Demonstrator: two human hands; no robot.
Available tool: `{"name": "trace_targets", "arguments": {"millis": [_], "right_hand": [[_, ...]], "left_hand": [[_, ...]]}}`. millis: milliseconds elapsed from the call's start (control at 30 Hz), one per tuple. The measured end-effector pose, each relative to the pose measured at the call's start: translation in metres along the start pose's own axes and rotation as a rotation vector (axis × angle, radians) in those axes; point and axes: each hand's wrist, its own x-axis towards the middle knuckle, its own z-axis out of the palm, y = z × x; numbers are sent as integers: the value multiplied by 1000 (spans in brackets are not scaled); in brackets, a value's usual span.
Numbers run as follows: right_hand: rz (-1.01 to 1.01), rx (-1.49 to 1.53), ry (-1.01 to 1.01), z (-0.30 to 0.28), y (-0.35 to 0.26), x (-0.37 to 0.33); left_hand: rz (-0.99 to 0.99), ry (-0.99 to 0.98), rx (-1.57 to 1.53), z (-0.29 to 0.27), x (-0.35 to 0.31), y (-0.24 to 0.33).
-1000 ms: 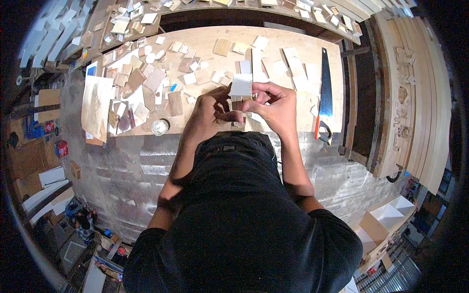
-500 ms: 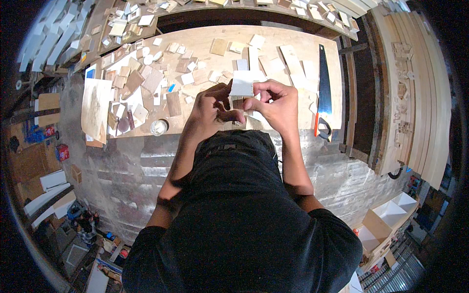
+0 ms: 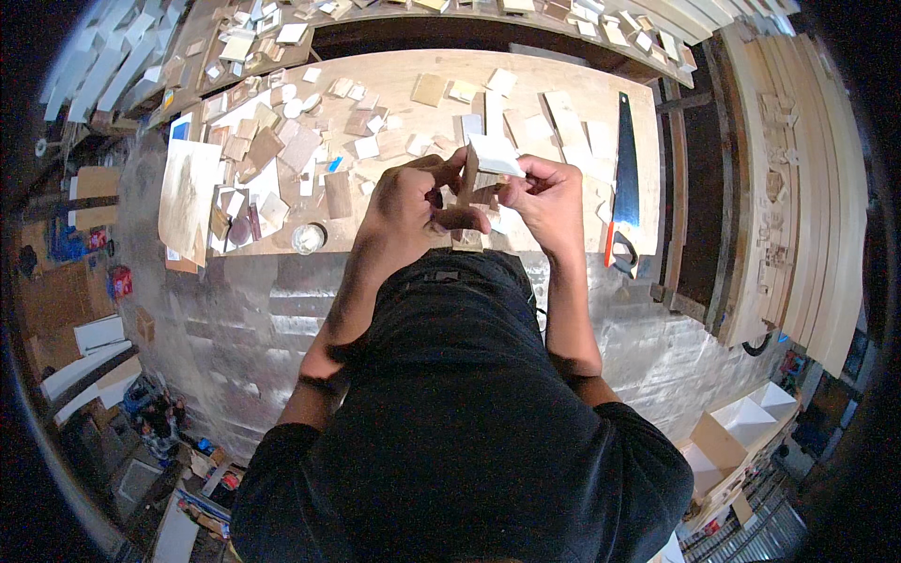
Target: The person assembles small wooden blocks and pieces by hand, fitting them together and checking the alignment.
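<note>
Between my hands, over the near edge of the workbench, is a small wooden block assembly with a white upper face and brown wood sides, held tilted. My left hand is closed on its left side, the thumb pointing right below it. With thumb and forefinger, my right hand pinches the right edge of the white face. How the pieces join is hidden by my fingers. A small light wood block shows below my left thumb, close to the bench's near edge.
Wood offcuts cover the left and back of the workbench. A handsaw with an orange and black handle lies at the right. A round white pot stands near the front left. Long boards are stacked farther right.
The white-faced wooden assembly has turned and tilted, its white face now slanting down to the right. Both hands have shifted slightly to the right with it.
</note>
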Motion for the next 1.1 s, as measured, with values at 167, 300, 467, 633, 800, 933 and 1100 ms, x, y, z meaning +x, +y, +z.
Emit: {"name": "trace_targets", "arguments": {"millis": [167, 300, 467, 633, 800, 933, 1100], "right_hand": [[-52, 15, 27, 2, -3, -1], [-69, -46, 59, 5, -12, -4], [-100, -86, 99, 8, -21, -8], [-123, -107, 98, 9, -23, -8], [-56, -16, 36, 4, -24, -9], [5, 163, -17, -8, -27, -15], [-55, 145, -78, -22, -33, -24]], "left_hand": [[-14, -21, -34, -2, 1, 1], [-3, -7, -87, -4, 1, 5], [-23, 4, -104, -9, -4, 20], [18, -38, 13, -10, -2, 9], [-47, 6, -203, -5, -2, 4], [-171, -23, -458, -5, -9, -16], [-212, 55, -664, -5, -16, -10]]}}
